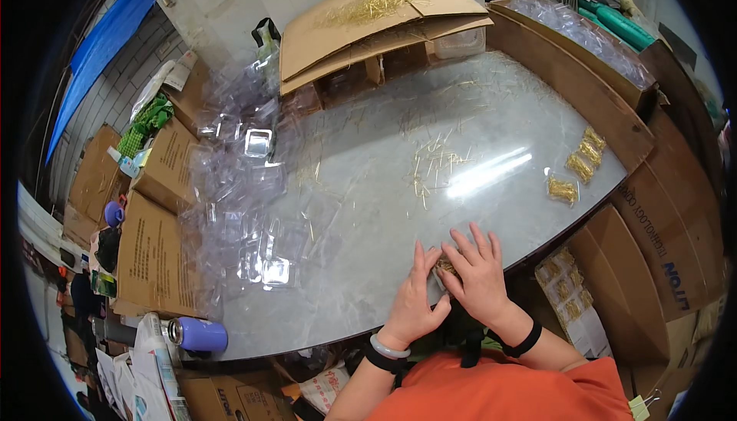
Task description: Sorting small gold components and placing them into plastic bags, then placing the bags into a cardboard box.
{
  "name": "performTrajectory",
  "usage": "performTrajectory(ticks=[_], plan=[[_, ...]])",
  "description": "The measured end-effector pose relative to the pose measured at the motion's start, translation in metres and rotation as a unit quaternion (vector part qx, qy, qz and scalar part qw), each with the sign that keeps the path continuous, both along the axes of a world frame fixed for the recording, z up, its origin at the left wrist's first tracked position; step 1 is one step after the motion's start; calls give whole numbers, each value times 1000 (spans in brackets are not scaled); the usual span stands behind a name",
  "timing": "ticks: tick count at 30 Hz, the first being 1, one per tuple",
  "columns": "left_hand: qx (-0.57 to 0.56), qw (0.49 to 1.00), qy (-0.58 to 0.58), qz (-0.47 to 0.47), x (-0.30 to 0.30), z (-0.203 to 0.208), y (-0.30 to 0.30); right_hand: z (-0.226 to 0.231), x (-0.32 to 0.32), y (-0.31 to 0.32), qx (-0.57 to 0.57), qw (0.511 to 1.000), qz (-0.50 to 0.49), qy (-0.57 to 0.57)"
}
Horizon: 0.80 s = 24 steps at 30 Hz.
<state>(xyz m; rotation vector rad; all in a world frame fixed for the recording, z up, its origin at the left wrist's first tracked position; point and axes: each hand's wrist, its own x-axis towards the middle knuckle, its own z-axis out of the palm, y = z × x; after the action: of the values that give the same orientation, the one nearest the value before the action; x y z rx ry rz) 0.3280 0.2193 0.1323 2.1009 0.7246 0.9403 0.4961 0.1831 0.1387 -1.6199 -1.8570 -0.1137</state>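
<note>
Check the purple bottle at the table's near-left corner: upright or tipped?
Tipped. The purple bottle lies on its side on the grey table, its round end facing left.

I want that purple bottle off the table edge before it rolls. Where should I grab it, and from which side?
Probably best around the middle of the purple bottle, coming down from above: it lies on its side at the near left edge of the grey table, its round body exposed on top, open end pointing left.

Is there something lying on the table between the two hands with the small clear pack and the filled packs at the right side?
Nothing visible. Both hands, left and right, press on the small clear pack of gold pins. The grey table is bare from there to the filled packs. The loose pins lie farther up, off that line.
</note>
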Motion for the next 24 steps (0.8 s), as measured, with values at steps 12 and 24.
performTrajectory(ticks=[12,24], plan=[[45,997,58,-4,3,6,-4,-4,0,-2,-36,999,-28,26],[73,985,142,62,14,-2,-8,-7,41,-10,-4,979,37,200]])
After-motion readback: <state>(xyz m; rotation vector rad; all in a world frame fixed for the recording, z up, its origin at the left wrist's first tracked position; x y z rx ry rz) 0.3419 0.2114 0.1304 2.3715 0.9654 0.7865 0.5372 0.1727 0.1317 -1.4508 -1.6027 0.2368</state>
